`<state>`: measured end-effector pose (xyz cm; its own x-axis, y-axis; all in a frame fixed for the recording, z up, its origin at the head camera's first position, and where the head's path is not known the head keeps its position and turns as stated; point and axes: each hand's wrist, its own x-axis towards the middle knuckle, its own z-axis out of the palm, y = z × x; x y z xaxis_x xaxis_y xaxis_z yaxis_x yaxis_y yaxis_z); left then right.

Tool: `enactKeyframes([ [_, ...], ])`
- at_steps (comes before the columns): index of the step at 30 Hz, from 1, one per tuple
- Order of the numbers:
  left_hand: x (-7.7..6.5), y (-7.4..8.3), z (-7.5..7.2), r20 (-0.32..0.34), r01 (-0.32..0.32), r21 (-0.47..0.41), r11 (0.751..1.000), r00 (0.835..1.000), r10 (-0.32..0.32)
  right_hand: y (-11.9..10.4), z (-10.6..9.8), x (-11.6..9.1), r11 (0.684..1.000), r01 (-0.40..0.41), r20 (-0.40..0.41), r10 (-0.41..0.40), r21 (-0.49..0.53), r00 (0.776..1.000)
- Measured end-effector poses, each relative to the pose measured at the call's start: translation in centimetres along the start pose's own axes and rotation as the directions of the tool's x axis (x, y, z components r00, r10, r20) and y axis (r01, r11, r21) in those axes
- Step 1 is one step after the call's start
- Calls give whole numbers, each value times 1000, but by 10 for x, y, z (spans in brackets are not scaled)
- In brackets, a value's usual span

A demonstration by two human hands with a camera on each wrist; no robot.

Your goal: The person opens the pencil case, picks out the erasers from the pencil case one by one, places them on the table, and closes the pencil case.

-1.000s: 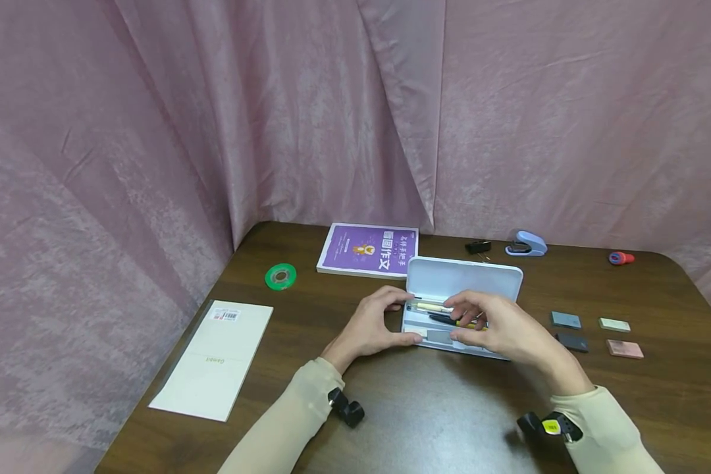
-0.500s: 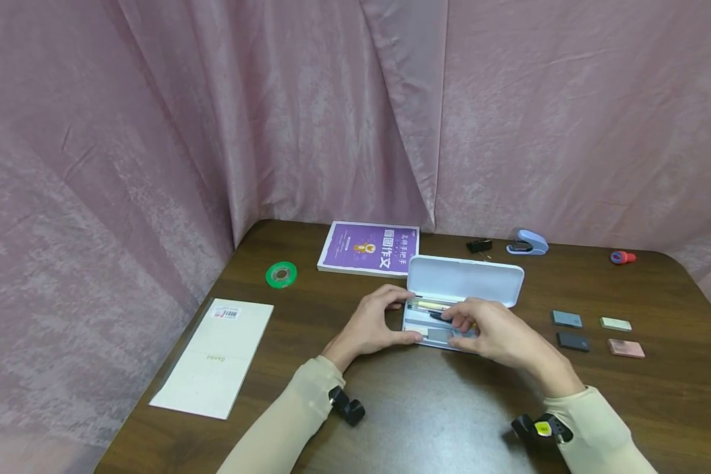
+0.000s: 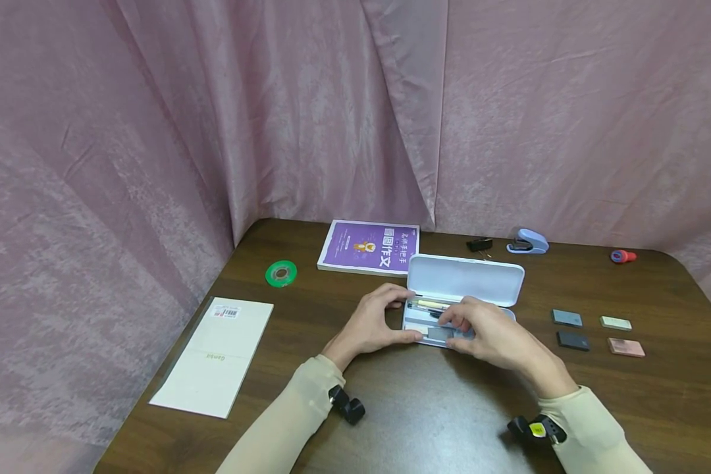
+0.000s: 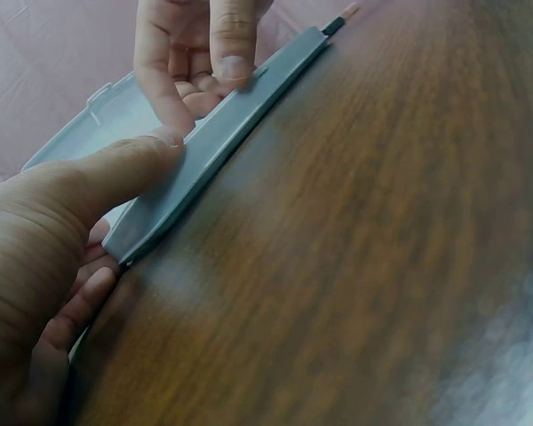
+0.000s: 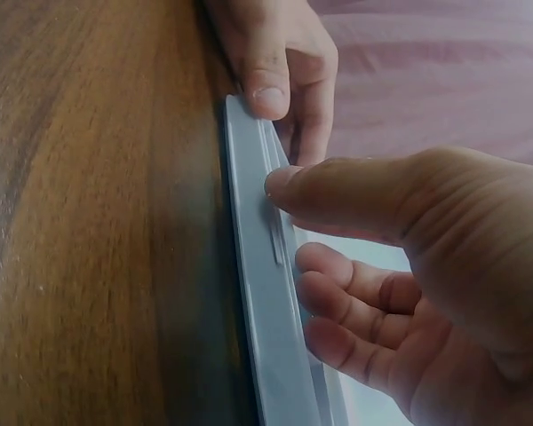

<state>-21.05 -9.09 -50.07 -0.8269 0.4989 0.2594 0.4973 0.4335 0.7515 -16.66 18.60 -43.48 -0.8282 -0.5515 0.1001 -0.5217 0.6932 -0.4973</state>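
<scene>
A pale blue pencil case (image 3: 465, 280) lies with its lid raised. My left hand (image 3: 370, 322) grips its left end, thumb on the front edge and fingers at the back corner. Over the tray, my right hand (image 3: 498, 332) has its thumb on the front rim (image 5: 266, 293) and its fingers loosely bent inside, apart from the thumb. In the head view, its index fingertip is right at a black pen (image 3: 435, 315), partly hidden by the hand. A pale yellow pen (image 3: 429, 304) lies behind that. A grey block (image 3: 440, 334) sits in the front compartment.
Right of the case lie blue (image 3: 567, 318), dark (image 3: 573, 341), pale green (image 3: 615, 323) and pink blocks (image 3: 626, 347). Behind are a purple book (image 3: 367, 247), black clip (image 3: 479, 245), light-blue stapler (image 3: 528, 241) and red item (image 3: 623, 256). Left: green tape roll (image 3: 281, 274), white notebook (image 3: 219, 355).
My right hand has lowered into the case and shifted slightly left, with the black-and-yellow pen now down in the tray. My left hand has kept its hold.
</scene>
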Motion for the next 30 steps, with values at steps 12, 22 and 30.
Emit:
enactKeyframes([
  [12,0,2,-1,5,9,0,1000,1000,-9,-2,5,1,998,51,6,-51,-24,999],
  [22,0,3,-1,8,10,0,1000,1000,-10,-3,10,2,999,54,-30,-54,7,998],
  [30,0,2,-1,3,3,-16,1000,1000,-3,-7,7,4,998,51,-36,-50,26,998],
])
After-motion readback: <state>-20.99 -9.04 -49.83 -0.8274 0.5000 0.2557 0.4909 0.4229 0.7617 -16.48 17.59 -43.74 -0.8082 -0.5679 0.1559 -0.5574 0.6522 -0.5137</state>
